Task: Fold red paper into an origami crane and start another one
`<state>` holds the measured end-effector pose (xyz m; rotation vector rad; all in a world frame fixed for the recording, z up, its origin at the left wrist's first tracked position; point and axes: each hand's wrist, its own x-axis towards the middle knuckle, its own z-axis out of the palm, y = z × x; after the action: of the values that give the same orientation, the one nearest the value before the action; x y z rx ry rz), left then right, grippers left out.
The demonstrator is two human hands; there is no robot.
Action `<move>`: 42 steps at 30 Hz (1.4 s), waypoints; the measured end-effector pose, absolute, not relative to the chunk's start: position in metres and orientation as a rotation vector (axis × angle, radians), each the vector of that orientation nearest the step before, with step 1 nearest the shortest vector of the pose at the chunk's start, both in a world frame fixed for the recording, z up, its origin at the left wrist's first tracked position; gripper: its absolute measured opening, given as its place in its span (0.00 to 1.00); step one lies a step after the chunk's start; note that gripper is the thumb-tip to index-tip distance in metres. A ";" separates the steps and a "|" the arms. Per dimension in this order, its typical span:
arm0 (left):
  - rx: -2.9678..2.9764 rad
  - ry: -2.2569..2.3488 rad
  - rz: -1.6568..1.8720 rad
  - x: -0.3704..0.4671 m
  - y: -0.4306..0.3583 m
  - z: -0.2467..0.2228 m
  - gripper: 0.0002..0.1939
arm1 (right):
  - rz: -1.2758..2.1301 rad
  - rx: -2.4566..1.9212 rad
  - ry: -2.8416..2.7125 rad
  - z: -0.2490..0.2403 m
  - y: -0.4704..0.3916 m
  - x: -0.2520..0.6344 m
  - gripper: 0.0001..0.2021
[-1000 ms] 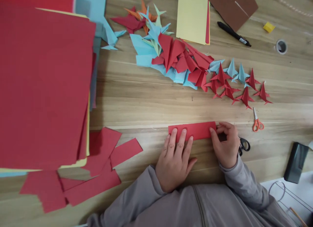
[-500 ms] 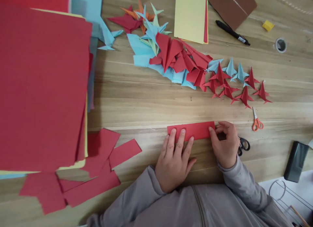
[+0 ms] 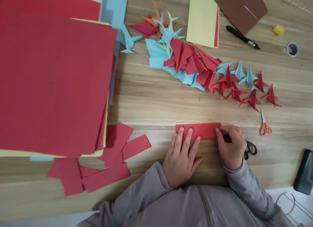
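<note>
A narrow red paper strip (image 3: pixel 207 131) lies crosswise on the wooden table in front of me. My left hand (image 3: pixel 181 158) rests with spread fingers, the fingertips pressing on the strip's left half. At the strip's right end, my right hand (image 3: pixel 231 145) has its thumb and curled forefinger together on the paper's corner. Black-handled scissors (image 3: pixel 250 149) lie partly hidden behind my right hand. Further right are small orange-handled scissors (image 3: pixel 264 126).
Large red sheets (image 3: pixel 56 83) are stacked at left, with cut red pieces (image 3: pixel 107 176) below them. Folded red and blue shapes (image 3: pixel 188 62) run across the back. Yellow paper (image 3: pixel 202 18), a black pen (image 3: pixel 242 37), tape (image 3: pixel 292 49) and a black case (image 3: pixel 304 171) are further out.
The camera view has shifted, so most things appear further right. Both hands remain on the red strip in nearly the same pose.
</note>
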<state>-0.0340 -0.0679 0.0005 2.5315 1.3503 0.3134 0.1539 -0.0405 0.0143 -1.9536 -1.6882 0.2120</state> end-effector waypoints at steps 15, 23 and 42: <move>2.556 1.365 0.300 -0.033 -0.067 0.002 0.37 | 0.164 -1.904 -1.752 0.014 -0.039 0.156 0.05; 2.550 1.378 0.318 -0.032 -0.067 0.003 0.35 | 0.083 -1.885 -1.819 0.010 -0.041 0.158 0.01; 2.598 1.422 0.265 -0.025 -0.061 0.004 0.32 | -0.056 -1.711 -2.138 0.010 -0.048 0.148 0.10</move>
<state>-0.0246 -0.0609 0.0036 2.5980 1.4217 0.2654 0.1483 -0.0480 0.0096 -1.7109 -2.1383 -0.0564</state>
